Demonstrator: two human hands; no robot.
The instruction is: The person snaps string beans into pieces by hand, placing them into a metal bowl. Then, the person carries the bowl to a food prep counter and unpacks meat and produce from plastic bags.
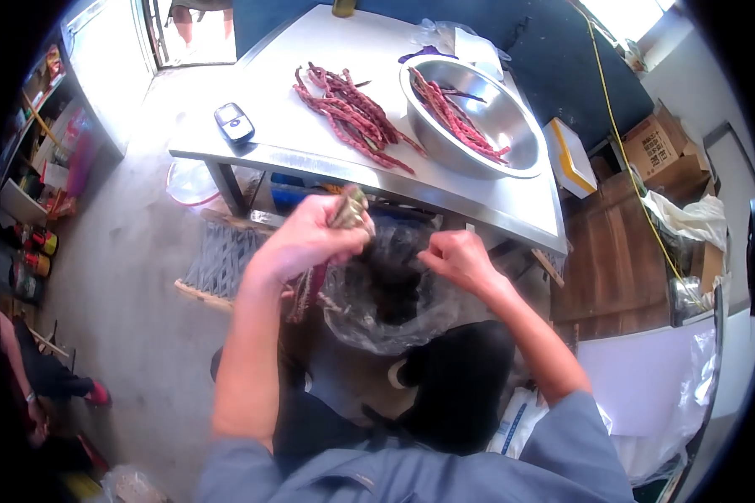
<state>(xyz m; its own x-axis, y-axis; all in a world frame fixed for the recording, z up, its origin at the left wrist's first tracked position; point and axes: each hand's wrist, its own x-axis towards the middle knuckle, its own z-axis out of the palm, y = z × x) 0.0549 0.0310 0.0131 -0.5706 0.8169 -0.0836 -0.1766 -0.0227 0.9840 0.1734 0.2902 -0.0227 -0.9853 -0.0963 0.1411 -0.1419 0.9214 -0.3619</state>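
Observation:
My left hand (315,230) is closed around a bunch of long beans (309,289), their greenish ends (350,210) sticking out above the fist and reddish lengths hanging below it. Opposite, my right hand (461,261) is closed, fingers pinched together; whatever is in it is too small to make out. Between and below both hands a clear plastic bag (377,331) hangs open with a dark inside. On the white table (252,180) ahead lies a pile of red long beans (348,117). More red beans (453,117) rest in a metal bowl (520,134).
A small phone-like device (235,122) lies at the table's left corner. To the right are a yellow-and-white box (570,155), a cardboard carton (654,142) and a wooden board (600,260). Another person's leg (59,377) shows at lower left.

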